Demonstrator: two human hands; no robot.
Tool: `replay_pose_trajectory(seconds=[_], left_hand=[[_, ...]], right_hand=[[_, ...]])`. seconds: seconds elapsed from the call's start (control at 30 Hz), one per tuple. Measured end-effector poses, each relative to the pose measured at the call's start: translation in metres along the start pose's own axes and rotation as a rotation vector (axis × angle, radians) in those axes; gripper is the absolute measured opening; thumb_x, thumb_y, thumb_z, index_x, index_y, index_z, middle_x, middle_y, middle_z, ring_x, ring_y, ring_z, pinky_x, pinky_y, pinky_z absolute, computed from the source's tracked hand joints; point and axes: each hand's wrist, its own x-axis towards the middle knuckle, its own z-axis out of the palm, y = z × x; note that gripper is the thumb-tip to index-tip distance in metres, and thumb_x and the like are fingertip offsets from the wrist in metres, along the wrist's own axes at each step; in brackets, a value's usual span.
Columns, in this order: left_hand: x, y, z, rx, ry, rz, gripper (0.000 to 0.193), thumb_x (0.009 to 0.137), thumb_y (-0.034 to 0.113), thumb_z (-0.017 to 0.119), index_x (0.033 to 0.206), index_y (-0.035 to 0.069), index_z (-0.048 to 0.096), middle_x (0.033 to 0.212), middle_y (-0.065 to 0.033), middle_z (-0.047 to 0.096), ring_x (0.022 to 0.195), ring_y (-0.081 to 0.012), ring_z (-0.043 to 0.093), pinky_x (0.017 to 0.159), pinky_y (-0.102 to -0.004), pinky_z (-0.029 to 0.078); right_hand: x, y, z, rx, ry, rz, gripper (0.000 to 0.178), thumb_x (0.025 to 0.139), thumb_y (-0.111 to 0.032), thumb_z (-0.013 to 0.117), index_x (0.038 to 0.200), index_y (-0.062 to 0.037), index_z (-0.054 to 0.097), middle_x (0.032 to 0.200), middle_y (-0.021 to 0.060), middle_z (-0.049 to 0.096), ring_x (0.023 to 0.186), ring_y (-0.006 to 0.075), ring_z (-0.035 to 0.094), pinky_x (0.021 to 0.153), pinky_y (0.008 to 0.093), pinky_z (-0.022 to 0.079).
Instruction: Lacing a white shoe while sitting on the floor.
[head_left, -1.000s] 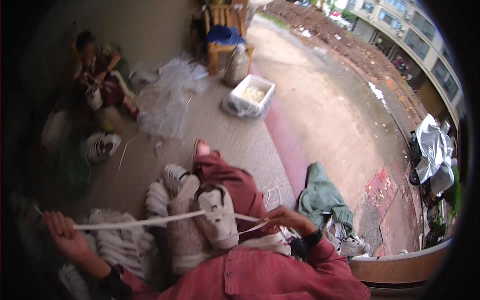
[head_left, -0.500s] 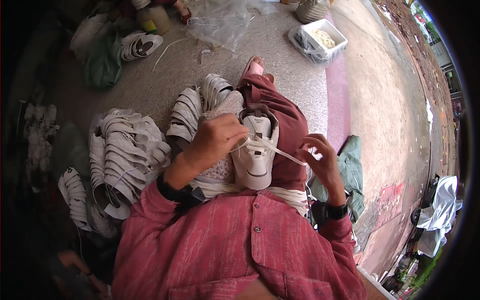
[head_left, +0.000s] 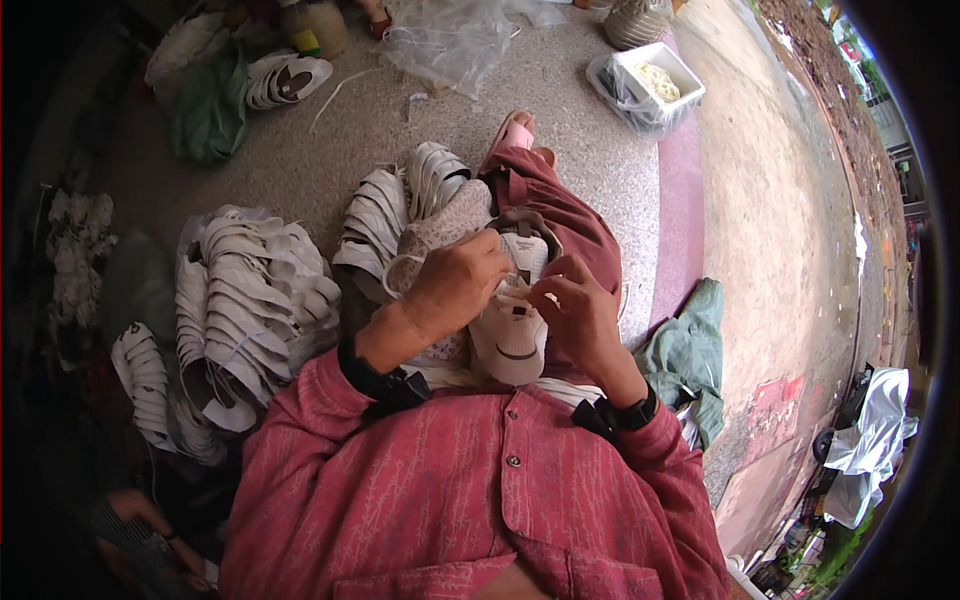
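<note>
A white sneaker upper [head_left: 508,350] lies on my lap, toe toward me, its dark-lined opening at the far end. Both hands meet over its eyelets. My left hand [head_left: 455,285] is closed in a pinch at the left eyelet row, and a loop of white shoelace [head_left: 393,272] hangs out beside it. From the right, my right hand [head_left: 580,312] pinches at the lacing close to the left fingertips. The fingers hide most of the lace between them. Under the shoe are a flowered cloth [head_left: 440,235] and my dark red trousers [head_left: 560,205].
Nested stacks of white shoe uppers [head_left: 245,310] stand at my left, with more uppers [head_left: 372,225] beside my leg. A white box of laces [head_left: 688,85] sits far right. Green sacking [head_left: 690,350] lies at my right; clear plastic [head_left: 445,40] is on the floor ahead.
My right hand has moved left from beside the shoe to its eyelets, next to my left hand. The lace stretched across to the right is gone from there; a loop now shows at the left.
</note>
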Motion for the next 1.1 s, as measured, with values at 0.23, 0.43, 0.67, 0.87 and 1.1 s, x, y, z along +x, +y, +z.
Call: replay_pose_trajectory(seconds=[0.23,0.43,0.67,0.87,1.1], left_hand=[[-0.001,0.000,0.011,-0.044,0.009,-0.081,0.003,0.079,0.008,0.065,0.079,0.006,0.064,0.080,-0.0087,0.058,0.072,-0.0307,0.062,0.062,-0.0388,0.048],[-0.001,-0.001,0.021,-0.128,0.038,-0.143,0.004,0.078,0.009,0.066,0.079,0.005,0.065,0.077,-0.0090,0.060,0.071,-0.0306,0.062,0.062,-0.0374,0.048],[0.000,0.000,0.022,-0.203,-0.004,-0.104,0.005,0.078,0.007,0.066,0.082,0.003,0.066,0.081,-0.0108,0.063,0.074,-0.0301,0.063,0.064,-0.0365,0.049],[-0.002,0.002,0.019,-0.205,-0.031,-0.131,0.006,0.079,0.007,0.066,0.083,0.004,0.066,0.081,-0.0111,0.063,0.074,-0.0311,0.063,0.064,-0.0375,0.049],[0.005,0.019,0.027,0.220,-0.012,0.006,0.005,0.078,0.009,0.065,0.080,0.005,0.063,0.080,-0.0109,0.060,0.071,-0.0322,0.062,0.060,-0.0400,0.047]], right_hand=[[-0.012,0.014,0.001,0.303,-0.094,0.159,0.011,0.077,-0.007,0.075,0.083,-0.0028,0.067,0.084,0.0032,0.055,0.076,0.0137,0.052,0.067,0.0252,0.042],[-0.014,0.019,0.003,0.526,-0.094,0.203,0.013,0.078,-0.010,0.077,0.083,-0.0032,0.067,0.088,-0.0012,0.052,0.078,0.0086,0.048,0.068,0.0230,0.040],[-0.017,0.027,0.003,0.706,-0.163,0.176,0.011,0.079,-0.008,0.076,0.084,-0.0028,0.068,0.099,-0.0008,0.050,0.090,0.0082,0.048,0.076,0.0213,0.039],[-0.020,0.027,0.003,0.749,-0.179,0.182,0.010,0.079,-0.007,0.076,0.084,-0.0028,0.068,0.102,-0.0005,0.050,0.095,0.0099,0.048,0.082,0.0221,0.039],[-0.020,0.027,0.005,0.770,-0.197,0.150,0.010,0.079,-0.007,0.076,0.085,-0.0039,0.068,0.104,0.0001,0.050,0.098,0.0112,0.048,0.086,0.0241,0.039]])
